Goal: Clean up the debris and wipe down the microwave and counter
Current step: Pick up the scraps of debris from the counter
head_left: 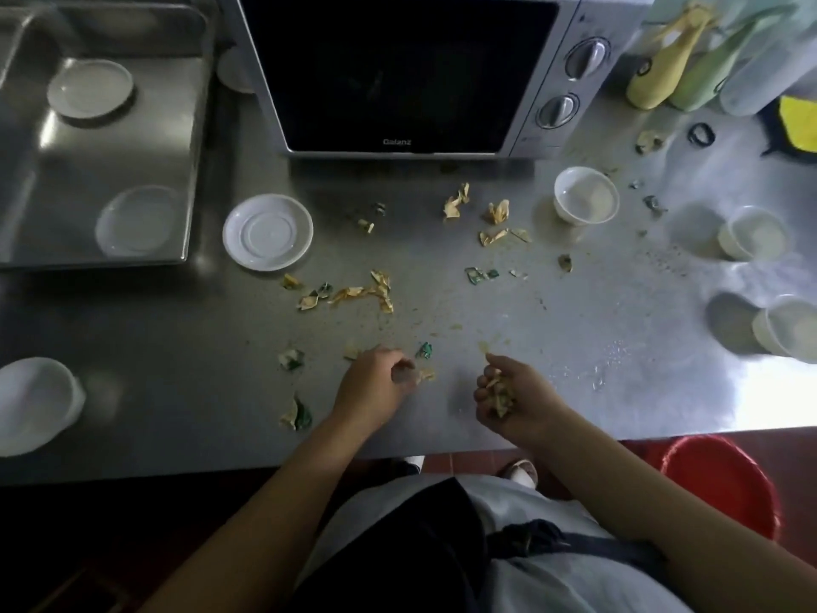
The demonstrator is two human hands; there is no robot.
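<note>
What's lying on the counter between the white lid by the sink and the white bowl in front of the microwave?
In the head view, between the white lid and the white bowl, crumpled yellow and green scraps lie scattered on the counter.

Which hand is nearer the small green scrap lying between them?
Left. The left hand sits just beside the green scrap; the right hand, gripping collected scraps, is farther right.

Open steel counter (177,356) between the scraps (362,294) and the near edge, passable from the left. Blocked at the back by the microwave (398,73). On the right, three white cups (586,194) (well apart from each other). Left of centre, a white lid (267,232) just beside the sink (194,170).
</note>
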